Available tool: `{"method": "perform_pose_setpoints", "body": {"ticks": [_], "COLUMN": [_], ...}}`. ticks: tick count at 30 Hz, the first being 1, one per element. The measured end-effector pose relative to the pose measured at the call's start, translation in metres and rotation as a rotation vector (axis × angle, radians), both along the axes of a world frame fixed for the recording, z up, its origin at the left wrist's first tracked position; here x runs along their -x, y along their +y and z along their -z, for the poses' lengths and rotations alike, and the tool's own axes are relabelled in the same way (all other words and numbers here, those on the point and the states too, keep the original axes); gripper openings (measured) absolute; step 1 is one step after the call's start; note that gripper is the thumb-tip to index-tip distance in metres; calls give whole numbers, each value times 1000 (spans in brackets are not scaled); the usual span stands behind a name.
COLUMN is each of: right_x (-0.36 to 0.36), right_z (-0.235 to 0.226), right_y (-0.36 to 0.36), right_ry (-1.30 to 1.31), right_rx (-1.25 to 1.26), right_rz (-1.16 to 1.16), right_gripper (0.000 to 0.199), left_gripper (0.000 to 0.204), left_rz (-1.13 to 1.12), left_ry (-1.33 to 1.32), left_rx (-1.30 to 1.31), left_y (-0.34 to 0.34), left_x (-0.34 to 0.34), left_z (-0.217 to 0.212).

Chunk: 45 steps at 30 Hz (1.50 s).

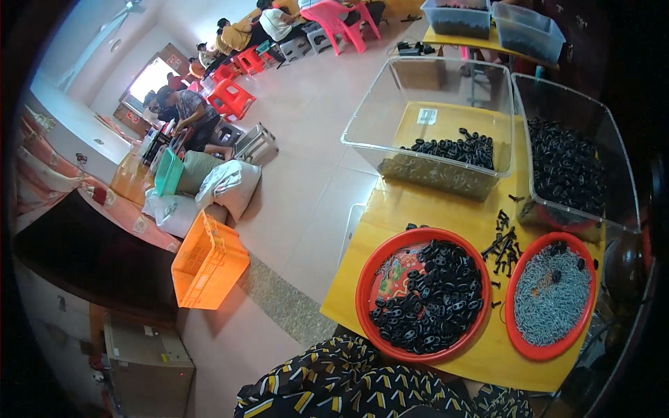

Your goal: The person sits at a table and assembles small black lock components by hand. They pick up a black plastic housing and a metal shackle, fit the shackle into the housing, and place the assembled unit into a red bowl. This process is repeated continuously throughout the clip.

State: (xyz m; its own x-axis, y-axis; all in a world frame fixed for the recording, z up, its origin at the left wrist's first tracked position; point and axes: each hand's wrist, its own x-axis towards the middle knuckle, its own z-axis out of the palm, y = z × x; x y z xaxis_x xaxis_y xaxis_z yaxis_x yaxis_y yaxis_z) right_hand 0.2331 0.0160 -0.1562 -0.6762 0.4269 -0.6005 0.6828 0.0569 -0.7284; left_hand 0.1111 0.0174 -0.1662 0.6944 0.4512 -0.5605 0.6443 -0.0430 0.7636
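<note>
Neither of my hands shows; patterned black cloth (348, 383) of my clothing fills the lower edge. Just beyond it, on a yellow table (376, 209), sits a red round tray (363, 306) heaped with small black oval plastic parts (439, 299) that have holes in them. To its right a smaller red tray (515, 324) holds many small silvery metal pieces (550, 299), with a few black bits on top. Between and behind the trays lie several loose black stick-like parts (505, 244).
Behind the trays stand two clear plastic bins, a left one (369, 143) and a right one (631, 188), with black parts inside. An orange crate (212, 268) and a white sack (230, 184) are on the floor at left. Several people sit farther back near red stools (231, 99).
</note>
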Motion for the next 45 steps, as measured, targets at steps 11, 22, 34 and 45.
{"method": "perform_pose_setpoints", "body": {"ticks": [11,22,34,45], "right_x": [5,5,32,66], "right_z": [19,-13,-42,-183], "right_y": [-22,-26,-16,10], "right_ry": [94,52,-111,543], "right_rx": [27,-423,-378,-1055], "right_rz": [89,93,-247,29], "right_gripper": [29,29,26,11], "left_gripper": [32,33,33,34], "left_rz": [-34,49,139,255], "left_ry": [7,65,116,64], "left_rx": [24,-45,-105,-98], "left_y": [-20,-62,-79,-77], "left_x": [-12,-6,8,16], "left_z": [0,-9,-17,-22]}}
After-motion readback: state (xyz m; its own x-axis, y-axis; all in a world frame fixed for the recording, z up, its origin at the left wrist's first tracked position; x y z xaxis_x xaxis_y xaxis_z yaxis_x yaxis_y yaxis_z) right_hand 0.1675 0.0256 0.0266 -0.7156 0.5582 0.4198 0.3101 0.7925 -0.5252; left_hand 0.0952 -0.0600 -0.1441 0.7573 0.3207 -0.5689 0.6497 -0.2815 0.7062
